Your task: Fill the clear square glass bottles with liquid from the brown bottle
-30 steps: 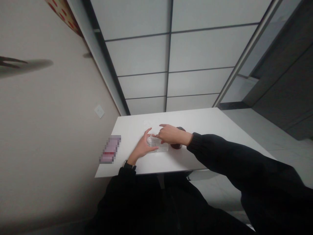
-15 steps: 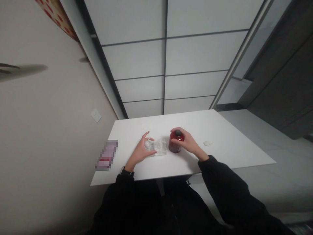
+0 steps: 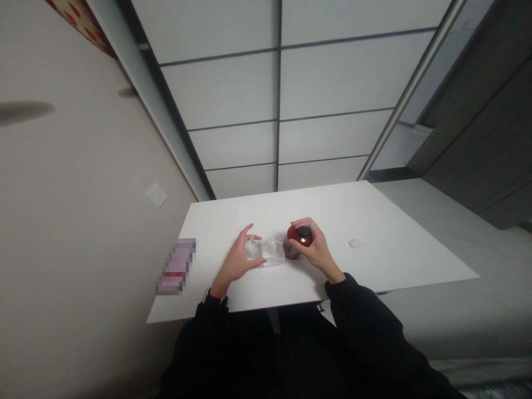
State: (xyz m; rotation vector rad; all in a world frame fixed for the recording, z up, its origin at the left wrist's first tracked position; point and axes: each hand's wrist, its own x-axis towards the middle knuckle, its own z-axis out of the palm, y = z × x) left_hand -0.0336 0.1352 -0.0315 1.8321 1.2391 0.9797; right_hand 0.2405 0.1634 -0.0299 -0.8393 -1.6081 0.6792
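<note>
A dark red bottle [image 3: 291,250] with a black cap is in the grip of my right hand [image 3: 318,249], thumb on the near side and fingers round the far side. The bottle leans, its cap toward the right and its base toward the left. Left of it, a see-through, shiny container [image 3: 273,252] lies on the white table [image 3: 332,210]; its exact kind is hard to make out. My left hand [image 3: 238,257] curves round its left end, thumb along the near edge and fingers at the far edge. Bottle and container are right beside each other, perhaps touching.
A small crumpled whitish piece [image 3: 355,243] lies to the right on the table. At the left edge is a blurred-out pinkish rectangular item [image 3: 177,266]. A wall with a socket [image 3: 156,195] borders the left, and white panelled doors [image 3: 236,144] stand behind the table.
The bottle in my right hand has tipped, its base shifting left toward the clear container. My left hand keeps its place round the container. The camera view has shifted slightly.
</note>
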